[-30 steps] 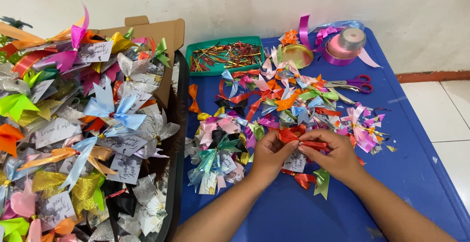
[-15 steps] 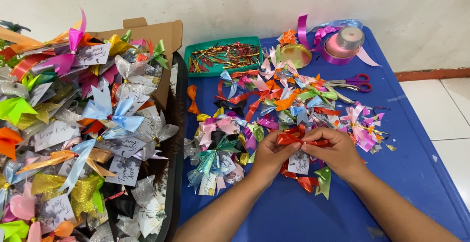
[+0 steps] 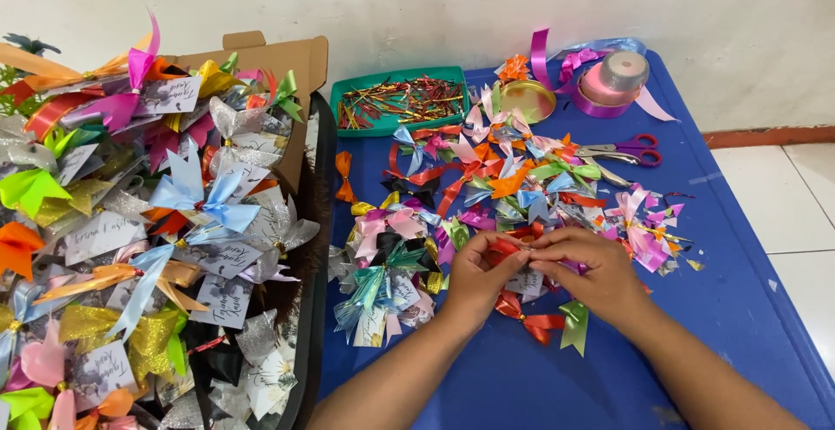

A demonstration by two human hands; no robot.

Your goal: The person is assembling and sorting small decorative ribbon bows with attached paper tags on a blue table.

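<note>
So the blue table (image 3: 748, 308) is the anchor here. Off its left edge there's a cardboard box (image 3: 287, 56) piled high with finished ribbon bows (image 3: 196, 200), each with a little paper tag. At the table's far left corner sits a green tray (image 3: 348, 126) of thin red and gold strips, and spread over the middle is a loose heap of coloured bows (image 3: 487, 178). Near the front of that heap the left hand (image 3: 474, 278) and right hand (image 3: 596, 273) meet, fingertips pinched together on a red ribbon bow (image 3: 504, 247), both closed tight on it, with a white tag (image 3: 526, 284) just under them. Looks to me like the step of tying or cinching the middle of the bow; the next move would need a firm pinch at the knot without crushing the loops. The bow's long axis seems to run left to right across the table, though the fingers hide most of it. Toward the far right corner lie pink-handled scissors (image 3: 631, 147) and a pink ribbon spool (image 3: 613, 82).
</note>
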